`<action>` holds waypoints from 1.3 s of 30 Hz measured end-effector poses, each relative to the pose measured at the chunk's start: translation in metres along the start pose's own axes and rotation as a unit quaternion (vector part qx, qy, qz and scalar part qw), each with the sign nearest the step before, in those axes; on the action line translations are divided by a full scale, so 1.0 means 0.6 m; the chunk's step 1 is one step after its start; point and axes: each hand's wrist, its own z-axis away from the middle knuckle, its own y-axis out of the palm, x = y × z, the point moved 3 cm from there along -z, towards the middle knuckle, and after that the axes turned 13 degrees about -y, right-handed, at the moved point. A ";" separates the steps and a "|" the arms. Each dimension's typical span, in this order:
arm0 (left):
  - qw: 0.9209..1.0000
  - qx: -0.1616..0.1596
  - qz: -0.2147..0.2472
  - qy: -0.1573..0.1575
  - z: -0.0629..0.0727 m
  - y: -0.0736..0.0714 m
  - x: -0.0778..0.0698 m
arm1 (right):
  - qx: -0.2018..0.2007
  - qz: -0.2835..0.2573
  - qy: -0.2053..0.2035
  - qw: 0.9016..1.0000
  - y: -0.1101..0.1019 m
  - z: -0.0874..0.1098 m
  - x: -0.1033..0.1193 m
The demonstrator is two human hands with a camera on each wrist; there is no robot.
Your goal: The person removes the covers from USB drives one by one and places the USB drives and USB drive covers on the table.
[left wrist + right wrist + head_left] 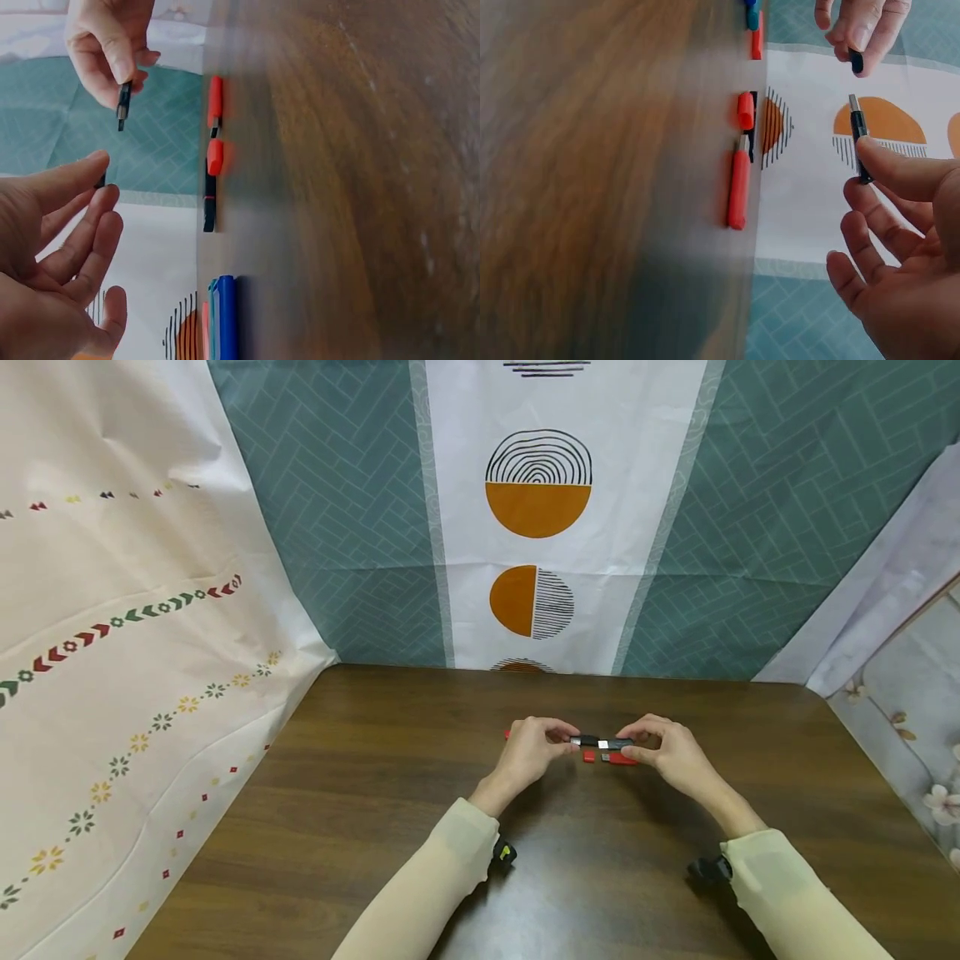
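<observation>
My left hand (528,752) pinches a small black cap (856,61) between thumb and fingertip. A black USB flash drive (859,131) is pinched by my right hand (667,756), its bare metal plug pointing at the cap. A gap separates plug and cap, and both are held above the table. Below them on the table lie a red USB flash drive (738,187) with its plug exposed and a loose red cap (745,111). Behind the red cap, the left wrist view has a slim black object (210,202) with a thin red band.
The wooden table (360,827) reaches back to a patterned curtain (375,527). Blue, teal and red objects lie near my left hand, the blue one (226,315) nearest in the left wrist view; their kind is unclear. A light cloth (112,652) hangs along the left side.
</observation>
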 end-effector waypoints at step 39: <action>0.979 0.058 -0.187 -0.050 -0.006 0.076 -0.001 | 0.101 0.032 0.011 0.994 0.030 0.022 -0.024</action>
